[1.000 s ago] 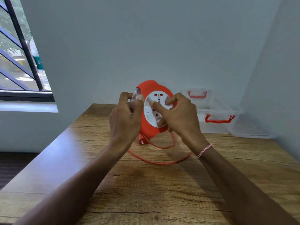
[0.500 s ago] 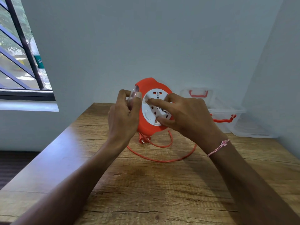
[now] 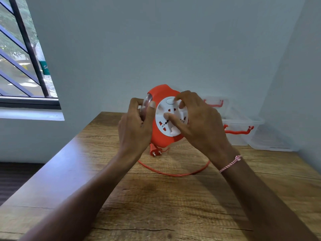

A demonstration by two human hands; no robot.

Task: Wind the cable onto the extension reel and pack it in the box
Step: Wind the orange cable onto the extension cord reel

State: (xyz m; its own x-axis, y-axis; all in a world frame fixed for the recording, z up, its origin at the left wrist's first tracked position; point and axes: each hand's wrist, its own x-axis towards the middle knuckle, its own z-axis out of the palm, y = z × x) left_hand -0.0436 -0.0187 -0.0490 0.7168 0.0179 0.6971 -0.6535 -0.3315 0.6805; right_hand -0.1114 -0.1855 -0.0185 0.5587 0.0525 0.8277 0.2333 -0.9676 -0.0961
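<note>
Winding: left hand (image 3: 137,126) grips round orange plastic reel (image 3: 161,94), right hand (image 3: 199,126) has turned its white socket disc (image 3: 165,119); orange cable (image 3: 173,174) slack below.

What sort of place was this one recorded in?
Likely a plain indoor room, home or office unclear: a wooden table set in a corner of bare pale walls, a barred window at left, and clear storage boxes with red handles.
</note>
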